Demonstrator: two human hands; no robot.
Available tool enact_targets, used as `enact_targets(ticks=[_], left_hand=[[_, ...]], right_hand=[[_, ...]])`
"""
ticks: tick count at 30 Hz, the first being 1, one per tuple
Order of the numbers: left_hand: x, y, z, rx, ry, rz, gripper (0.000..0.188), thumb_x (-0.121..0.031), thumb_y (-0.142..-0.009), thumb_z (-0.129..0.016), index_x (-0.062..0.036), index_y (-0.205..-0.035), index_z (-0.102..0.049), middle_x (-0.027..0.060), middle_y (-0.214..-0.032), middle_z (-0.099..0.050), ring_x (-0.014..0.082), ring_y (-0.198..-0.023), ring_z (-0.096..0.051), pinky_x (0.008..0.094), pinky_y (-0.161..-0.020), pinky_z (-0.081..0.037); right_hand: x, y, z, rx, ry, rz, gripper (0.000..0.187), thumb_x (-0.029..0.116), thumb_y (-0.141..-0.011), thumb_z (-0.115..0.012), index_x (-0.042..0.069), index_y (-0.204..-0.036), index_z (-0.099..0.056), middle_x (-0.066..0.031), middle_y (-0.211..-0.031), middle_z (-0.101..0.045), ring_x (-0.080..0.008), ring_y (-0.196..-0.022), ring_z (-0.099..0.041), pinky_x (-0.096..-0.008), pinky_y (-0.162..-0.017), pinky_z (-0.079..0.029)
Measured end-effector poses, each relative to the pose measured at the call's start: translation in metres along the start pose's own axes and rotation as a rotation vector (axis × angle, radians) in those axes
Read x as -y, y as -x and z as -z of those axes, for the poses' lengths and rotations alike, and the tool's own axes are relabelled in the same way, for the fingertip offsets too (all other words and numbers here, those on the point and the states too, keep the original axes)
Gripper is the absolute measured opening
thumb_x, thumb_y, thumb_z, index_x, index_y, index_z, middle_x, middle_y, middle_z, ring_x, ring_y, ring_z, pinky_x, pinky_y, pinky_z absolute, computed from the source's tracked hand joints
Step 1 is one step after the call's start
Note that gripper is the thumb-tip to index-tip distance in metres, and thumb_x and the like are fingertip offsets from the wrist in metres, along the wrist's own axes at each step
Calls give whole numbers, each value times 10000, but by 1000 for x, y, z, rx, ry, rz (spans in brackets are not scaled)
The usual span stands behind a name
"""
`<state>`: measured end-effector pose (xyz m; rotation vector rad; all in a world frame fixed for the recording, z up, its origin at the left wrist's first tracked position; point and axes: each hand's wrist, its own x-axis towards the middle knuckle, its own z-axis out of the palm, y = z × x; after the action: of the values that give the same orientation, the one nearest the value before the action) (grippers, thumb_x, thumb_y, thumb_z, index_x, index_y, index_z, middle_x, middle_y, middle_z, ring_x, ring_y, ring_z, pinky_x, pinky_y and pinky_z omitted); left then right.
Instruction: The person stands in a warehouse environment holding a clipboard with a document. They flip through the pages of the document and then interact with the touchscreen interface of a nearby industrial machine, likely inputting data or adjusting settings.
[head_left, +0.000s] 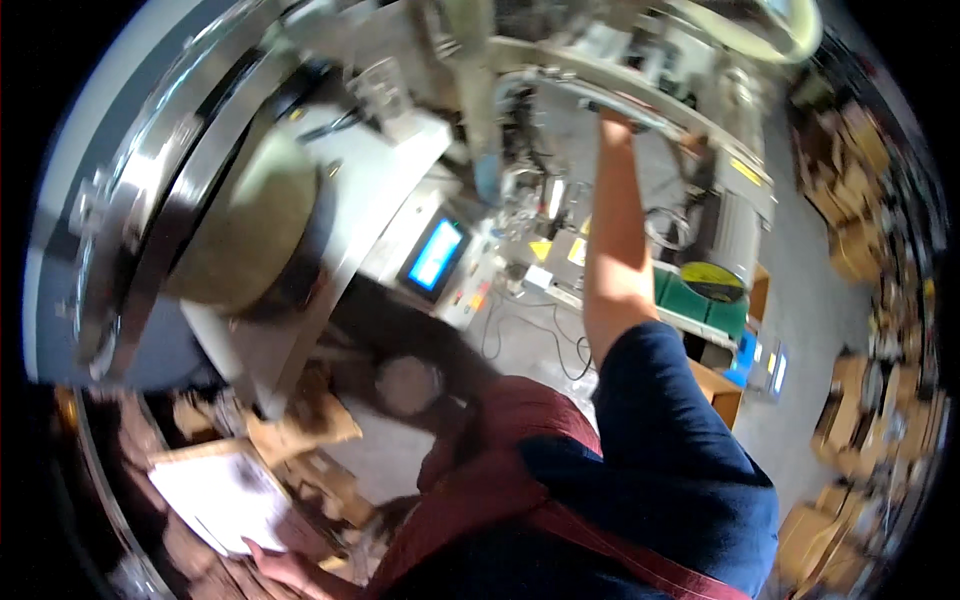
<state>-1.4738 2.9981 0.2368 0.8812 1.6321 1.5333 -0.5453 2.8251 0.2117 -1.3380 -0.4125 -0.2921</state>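
Observation:
At the lower left, my left hand [282, 567] is at the near edge of a flat, white-faced board or sheet [225, 495] with brown edges. One digit lies over its white face; the other fingers are mostly hidden beneath. My right arm stretches far ahead to a machine with a pale frame [720, 150]. There my right hand [617, 119] is at a light-coloured bar [640, 112], blurred, with its fingers out of sight. Beside the forearm are the machine's grey cylindrical motor [725, 235] and a green panel [690, 304].
A lit control screen [436, 255] stands left of my right arm, next to a white table [385, 165]. A large round metal machine part [255, 215] fills the upper left. Cables [545, 325] trail on the floor. Cardboard boxes [850, 410] line the right side.

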Motion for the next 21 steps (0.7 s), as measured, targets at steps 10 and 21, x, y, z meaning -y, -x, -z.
enact_targets(ticks=[10, 21], left_hand=[[-13, 18, 18, -90, -165, -226, 427, -75, -953, -622, 132, -1318, -540, 203, -1214, -643, 255, -1008, -618, 347, -933, -487], [-61, -112, -69, 418, 515, 371, 519, -368, -1002, -541, 63, -1292, -541, 164, -1247, -605, 298, -1167, -572, 465, -981, -469]], right_hand=[[32, 87, 35, -60, 334, 5, 290, 311, -903, -654, 32, -954, -716, -93, -771, -643, -211, -709, -578, -367, -678, -473], [232, 382, -5, 123, 365, -409, 346, 300, -993, -622, 87, -721, -599, 94, -646, -436, -20, -573, -318, -223, -513, -204]])
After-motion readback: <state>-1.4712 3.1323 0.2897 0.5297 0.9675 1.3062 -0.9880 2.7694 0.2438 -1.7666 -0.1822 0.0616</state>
